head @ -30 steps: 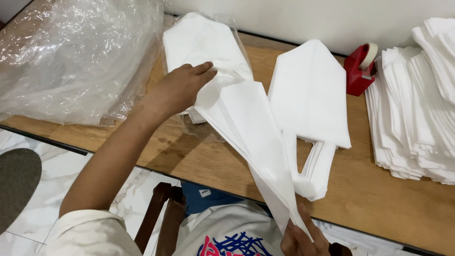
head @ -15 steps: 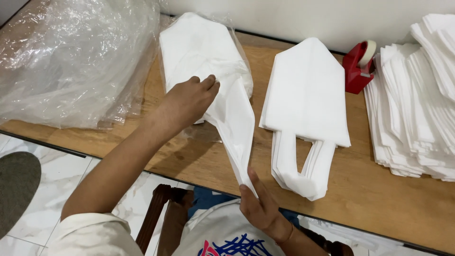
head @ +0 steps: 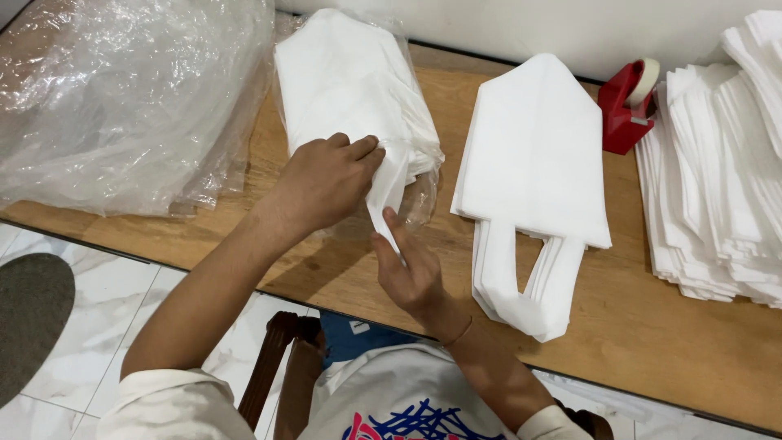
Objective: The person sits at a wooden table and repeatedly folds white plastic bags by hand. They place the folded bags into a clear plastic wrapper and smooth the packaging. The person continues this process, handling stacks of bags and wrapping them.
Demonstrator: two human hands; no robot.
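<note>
Pinched between both hands: white folded bag (head: 389,189), thin nonwoven fabric, narrow strip. Left hand (head: 326,179) clamps upper end against wrapped bag stack (head: 350,90); right hand (head: 407,269) nips lower tip with thumb and fingers. Left of grip: crumpled clear plastic sheeting (head: 122,98). Right of grip: flat handled bags (head: 533,163), red tape dispenser (head: 623,106), tall white stack (head: 717,187). Likely light, soft, floppy, slippery; hold best at folded edges.

clear plastic wrapper (head: 419,191) | around white bag stack | crumpled clear bag (head: 122,98), perhaps empty, left
</note>
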